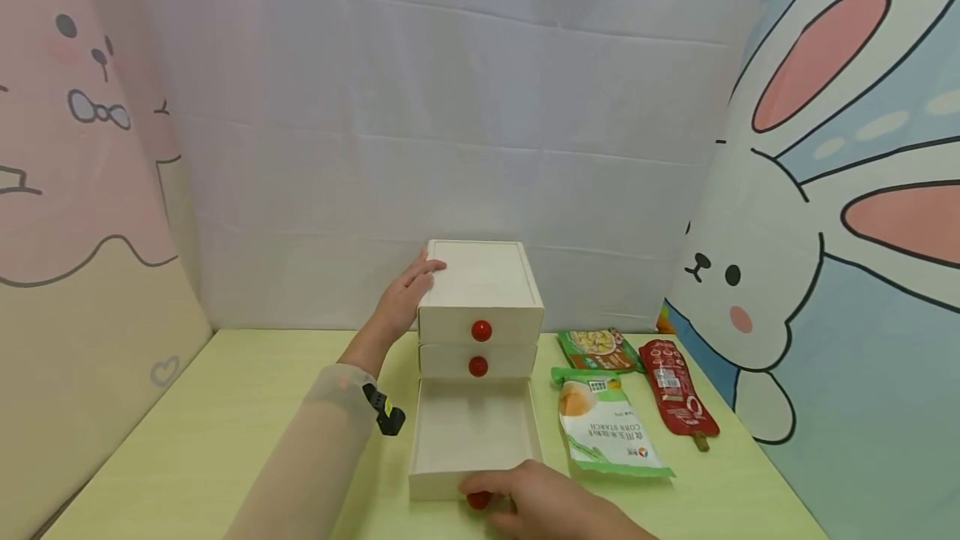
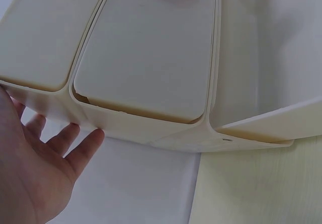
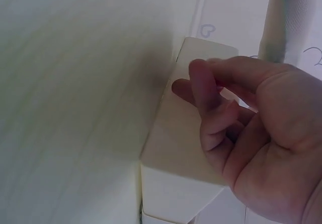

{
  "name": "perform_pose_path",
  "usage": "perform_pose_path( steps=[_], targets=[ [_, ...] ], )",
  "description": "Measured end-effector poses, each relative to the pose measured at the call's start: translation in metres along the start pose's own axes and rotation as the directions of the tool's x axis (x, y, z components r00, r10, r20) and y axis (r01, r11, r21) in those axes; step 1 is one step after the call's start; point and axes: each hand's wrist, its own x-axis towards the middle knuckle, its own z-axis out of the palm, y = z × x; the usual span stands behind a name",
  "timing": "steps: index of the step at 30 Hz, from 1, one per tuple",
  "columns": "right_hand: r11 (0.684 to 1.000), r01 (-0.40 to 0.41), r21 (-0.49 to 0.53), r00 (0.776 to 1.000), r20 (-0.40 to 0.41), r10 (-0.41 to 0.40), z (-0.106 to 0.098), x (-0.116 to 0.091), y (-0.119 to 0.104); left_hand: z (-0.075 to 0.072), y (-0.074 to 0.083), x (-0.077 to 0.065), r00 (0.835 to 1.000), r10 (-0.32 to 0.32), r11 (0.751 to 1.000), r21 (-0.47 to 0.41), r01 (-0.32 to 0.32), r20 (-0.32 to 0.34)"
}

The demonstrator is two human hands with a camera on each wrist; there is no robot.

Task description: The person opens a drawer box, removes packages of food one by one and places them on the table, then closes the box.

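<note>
A small white drawer cabinet (image 1: pixel 480 277) stands on the table, with red round knobs on its fronts. Its two upper drawers are closed; the bottom drawer (image 1: pixel 476 423) is pulled far out, and its visible inside holds nothing. My left hand (image 1: pixel 401 298) rests against the cabinet's left side, fingertips at the top edge. In the left wrist view, the left hand's fingers (image 2: pixel 83 151) are extended along that side. At the bottom drawer's front, my right hand (image 1: pixel 551 498) pinches its red knob (image 1: pixel 478 501). The right wrist view shows curled fingers (image 3: pixel 204 85) mostly hiding the knob.
Right of the cabinet lie a white and green corn starch bag (image 1: pixel 611 427), a green and brown food packet (image 1: pixel 597 349) and a red spouted pouch (image 1: pixel 677 390). The pale table (image 1: pixel 285 382) meets a white cloth (image 1: pixel 450 107) behind; printed cloths hang on both sides.
</note>
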Motion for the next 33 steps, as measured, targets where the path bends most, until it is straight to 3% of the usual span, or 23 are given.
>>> perform_pose_path(
  steps=[17,33],
  targets=[
    [0.981,0.047,-0.19,0.989,-0.133,-0.073,-0.003,0.005,-0.003,0.0,0.001,0.0,1.0,-0.001,1.0,-0.004,0.001,0.001],
    [0.988,-0.018,-0.152,0.986,-0.164,-0.007,-0.004,0.015,0.002,0.001,-0.001,0.002,1.0,-0.008,1.0,0.015,0.008,-0.002]
  ],
)
